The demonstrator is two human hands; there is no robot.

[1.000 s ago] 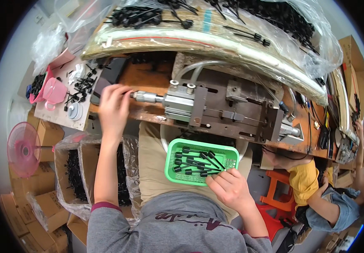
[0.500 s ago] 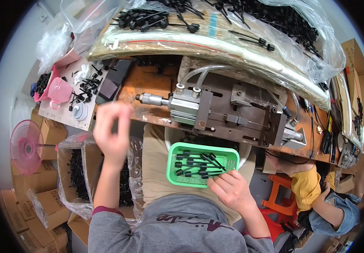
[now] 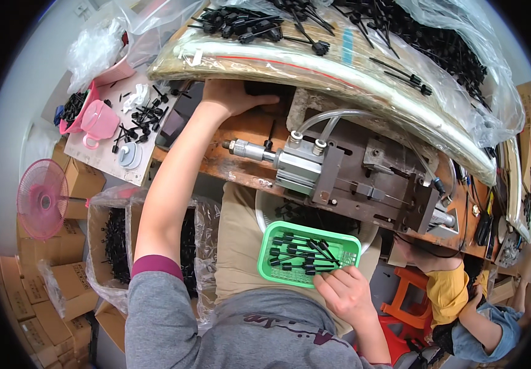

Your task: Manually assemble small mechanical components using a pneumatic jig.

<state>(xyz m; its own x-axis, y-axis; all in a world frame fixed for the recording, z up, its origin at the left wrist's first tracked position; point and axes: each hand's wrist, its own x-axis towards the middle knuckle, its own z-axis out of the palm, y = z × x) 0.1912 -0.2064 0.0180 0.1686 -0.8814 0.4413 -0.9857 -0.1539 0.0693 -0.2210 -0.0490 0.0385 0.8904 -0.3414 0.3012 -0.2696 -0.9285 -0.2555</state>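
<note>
My left hand (image 3: 231, 97) reaches beneath the front edge of the plastic-wrapped shelf. Its thumb stretches out to the right; the other fingers are mostly hidden under the shelf. My right hand (image 3: 343, 294) is closed on the near right rim of a green plastic basket (image 3: 265, 273), which rests over my lap. Several black stemmed plastic parts (image 3: 296, 251) lie in the basket. In front of me on the wooden bench (image 3: 213, 161) is a metal fixture with an air cylinder (image 3: 300, 169) and clear hoses. A thin black part (image 3: 270, 136) shows just behind the cylinder's left end.
Heaps of black parts (image 3: 234, 24) lie on the shelf above. At left stand a side table with a pink cup (image 3: 99, 120), a pink fan (image 3: 43, 200), cartons (image 3: 71, 286) and lined boxes of black parts (image 3: 118, 249). An orange stool (image 3: 408, 295) and another person (image 3: 447, 286) are at right.
My left hand has gone from the open space left of the bench up and forward, under the shelf. My right hand keeps hold of the basket. The whole view has shifted slightly.
</note>
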